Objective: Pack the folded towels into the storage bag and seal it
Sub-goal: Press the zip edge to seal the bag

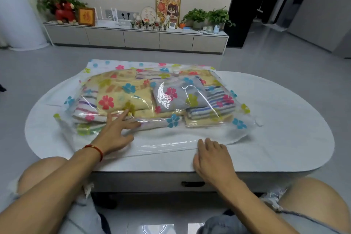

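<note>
A clear storage bag printed with coloured flowers lies flat on the white oval table. Inside it sit several folded towels: a yellow one, a grey one and striped ones. My left hand rests flat on the bag, fingers spread over the near edge of the towels. My right hand presses palm down on the bag's empty near edge by the table's front. Neither hand grips anything. Whether the bag's opening is sealed cannot be told.
A low TV cabinet with plants, frames and ornaments stands against the far wall. Grey floor surrounds the table. My knees flank the table's front edge, where a drawer handle shows.
</note>
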Action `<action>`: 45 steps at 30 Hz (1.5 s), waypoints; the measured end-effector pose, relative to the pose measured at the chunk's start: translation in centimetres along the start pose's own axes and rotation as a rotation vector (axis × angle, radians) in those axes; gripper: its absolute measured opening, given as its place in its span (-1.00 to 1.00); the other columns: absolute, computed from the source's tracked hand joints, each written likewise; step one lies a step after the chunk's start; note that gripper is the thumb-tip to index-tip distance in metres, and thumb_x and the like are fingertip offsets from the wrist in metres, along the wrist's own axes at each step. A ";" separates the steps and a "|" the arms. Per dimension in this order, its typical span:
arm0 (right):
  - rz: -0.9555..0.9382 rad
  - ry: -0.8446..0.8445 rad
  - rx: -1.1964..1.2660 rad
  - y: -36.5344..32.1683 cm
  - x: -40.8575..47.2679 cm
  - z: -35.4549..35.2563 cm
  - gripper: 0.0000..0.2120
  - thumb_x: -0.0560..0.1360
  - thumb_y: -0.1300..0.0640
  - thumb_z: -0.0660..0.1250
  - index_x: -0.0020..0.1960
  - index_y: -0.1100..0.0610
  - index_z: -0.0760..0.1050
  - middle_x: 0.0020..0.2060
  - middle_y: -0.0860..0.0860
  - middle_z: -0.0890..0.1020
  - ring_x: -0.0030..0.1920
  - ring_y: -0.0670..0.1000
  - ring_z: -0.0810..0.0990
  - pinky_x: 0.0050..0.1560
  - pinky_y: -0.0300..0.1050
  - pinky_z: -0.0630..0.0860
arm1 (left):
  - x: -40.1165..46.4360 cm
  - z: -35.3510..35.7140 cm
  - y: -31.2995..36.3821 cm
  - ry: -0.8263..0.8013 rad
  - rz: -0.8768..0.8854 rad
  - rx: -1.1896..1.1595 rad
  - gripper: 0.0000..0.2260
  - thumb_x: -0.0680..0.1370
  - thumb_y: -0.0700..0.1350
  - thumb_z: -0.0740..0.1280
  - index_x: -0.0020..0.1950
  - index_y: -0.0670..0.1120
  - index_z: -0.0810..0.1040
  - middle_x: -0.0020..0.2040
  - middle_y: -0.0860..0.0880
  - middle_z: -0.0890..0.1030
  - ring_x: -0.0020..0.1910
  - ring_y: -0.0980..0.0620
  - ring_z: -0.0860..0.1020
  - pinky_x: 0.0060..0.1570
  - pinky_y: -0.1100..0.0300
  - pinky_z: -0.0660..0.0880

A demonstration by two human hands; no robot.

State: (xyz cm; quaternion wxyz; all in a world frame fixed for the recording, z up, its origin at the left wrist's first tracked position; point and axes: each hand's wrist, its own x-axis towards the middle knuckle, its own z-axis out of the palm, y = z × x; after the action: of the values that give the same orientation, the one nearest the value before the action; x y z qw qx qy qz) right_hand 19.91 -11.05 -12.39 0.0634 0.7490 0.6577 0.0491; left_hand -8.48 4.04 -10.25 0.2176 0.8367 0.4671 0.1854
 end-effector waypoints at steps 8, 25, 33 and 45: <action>0.063 0.238 0.669 8.7 -2.3 -4.7 -0.83 0.55 0.07 0.35 0.03 -0.03 0.71 -0.11 -0.15 0.74 -0.14 -0.17 0.67 0.00 -0.09 0.61 | -4.9 -0.9 1.5 0.102 0.258 0.655 -0.75 0.38 -0.01 0.25 -0.22 0.01 0.73 0.18 -0.03 0.67 0.31 -0.25 0.52 0.28 -0.47 0.26; 0.601 -0.322 1.351 22.0 4.1 -1.0 -0.71 0.48 0.25 0.40 -0.41 0.11 0.59 -0.41 0.08 0.49 -0.43 0.02 0.47 -0.45 -0.16 0.42 | 7.7 19.9 28.8 0.011 0.392 0.230 -0.61 0.54 0.15 0.26 0.27 -0.05 0.48 0.09 -0.07 0.57 0.05 -0.13 0.47 0.06 0.00 0.33; 0.537 -0.282 1.193 22.2 3.8 -0.5 -0.81 0.45 0.14 0.36 -0.31 0.13 0.44 -0.47 0.00 0.42 -0.39 0.01 0.31 -0.43 -0.17 0.25 | 9.3 21.9 28.0 0.291 0.564 0.224 -0.85 0.46 -0.07 0.34 -0.09 -0.13 0.60 -0.25 -0.09 0.58 -0.28 -0.13 0.53 -0.30 0.01 0.46; 0.494 -0.151 1.035 21.1 3.4 0.2 -0.77 0.59 0.02 0.30 -0.21 0.08 0.44 -0.27 0.09 0.37 -0.24 0.07 0.28 -0.20 -0.04 0.24 | 8.8 21.2 27.9 0.319 0.712 0.306 -0.89 0.33 -0.17 0.41 -0.30 -0.15 0.50 -0.39 -0.11 0.48 -0.41 -0.14 0.45 -0.38 0.12 0.29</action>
State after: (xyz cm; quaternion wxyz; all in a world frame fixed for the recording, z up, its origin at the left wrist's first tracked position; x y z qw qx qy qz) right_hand 41.05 -10.39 -9.28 -0.2779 0.8152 0.3952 -0.3194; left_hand 26.30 -5.45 -12.08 -0.0618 0.9294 0.1987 0.3049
